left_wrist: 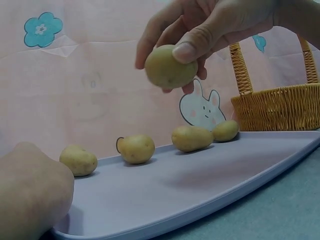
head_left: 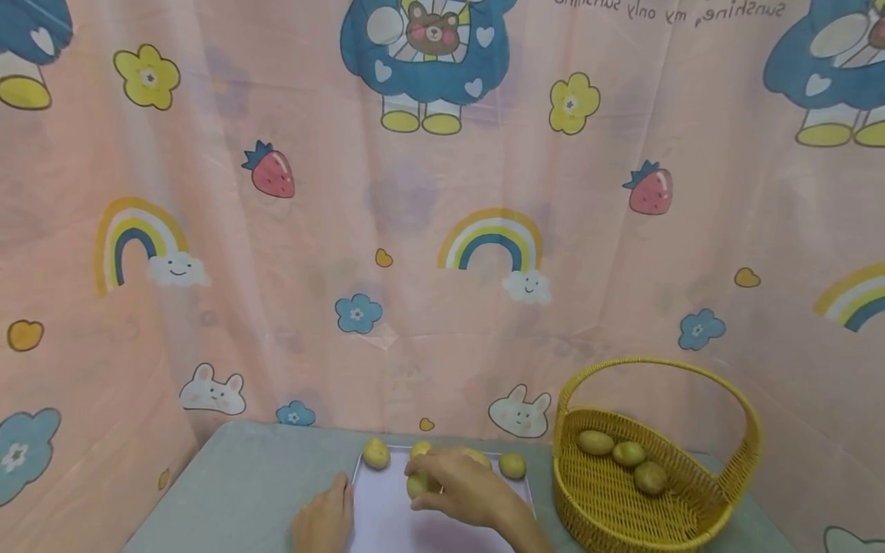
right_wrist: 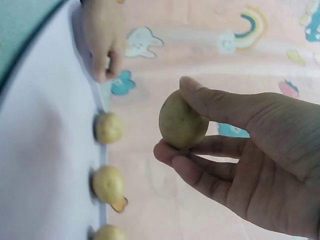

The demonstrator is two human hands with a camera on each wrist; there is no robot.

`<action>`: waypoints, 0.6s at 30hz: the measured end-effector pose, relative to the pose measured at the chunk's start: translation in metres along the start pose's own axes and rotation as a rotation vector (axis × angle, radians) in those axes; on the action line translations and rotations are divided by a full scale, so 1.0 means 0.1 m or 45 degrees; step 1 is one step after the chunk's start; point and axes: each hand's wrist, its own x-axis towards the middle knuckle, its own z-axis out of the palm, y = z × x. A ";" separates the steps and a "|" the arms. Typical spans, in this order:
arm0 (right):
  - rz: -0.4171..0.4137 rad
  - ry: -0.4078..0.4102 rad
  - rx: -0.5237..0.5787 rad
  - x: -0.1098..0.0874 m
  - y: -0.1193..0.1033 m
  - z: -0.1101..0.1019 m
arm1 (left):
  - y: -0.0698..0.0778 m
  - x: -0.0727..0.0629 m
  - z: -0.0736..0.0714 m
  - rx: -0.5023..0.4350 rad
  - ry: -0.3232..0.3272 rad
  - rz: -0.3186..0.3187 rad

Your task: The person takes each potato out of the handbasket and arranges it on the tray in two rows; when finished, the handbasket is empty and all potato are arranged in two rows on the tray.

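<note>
My right hand (head_left: 459,484) pinches a potato (right_wrist: 182,120) between thumb and fingertips, holding it up above the lilac tray (head_left: 376,514). Along the tray's far side lie several more potatoes in a row, among them a left-end potato (left_wrist: 78,160), a rounder potato (left_wrist: 137,148), a longer potato (left_wrist: 192,138) and a right-end potato (head_left: 512,465). At the tray's left edge, my left hand (head_left: 325,518) grips the rim with thumb and curled fingers; the underside of that grip is hidden.
To the right of the tray stands a yellow wicker basket (head_left: 574,491) with a tall arched handle; three potatoes (head_left: 628,454) are inside. Everything rests on a grey table (head_left: 263,476). A pink patterned curtain (head_left: 415,346) hangs behind it.
</note>
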 end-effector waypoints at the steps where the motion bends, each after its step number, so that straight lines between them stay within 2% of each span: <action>1: 0.006 -0.019 -0.008 0.02 -0.03 0.04 | 0.00 0.01 0.00 0.003 0.002 0.000; 9: -0.071 -0.134 -0.069 0.13 -0.19 0.32 | -0.05 0.03 0.03 -0.012 0.066 0.027; 15: 0.019 -0.255 -0.031 0.20 -0.28 0.56 | -0.04 0.01 0.01 -0.006 0.045 -0.003; 18: 0.052 -0.327 -0.060 0.25 -0.32 0.67 | -0.04 0.00 0.01 -0.001 0.066 0.000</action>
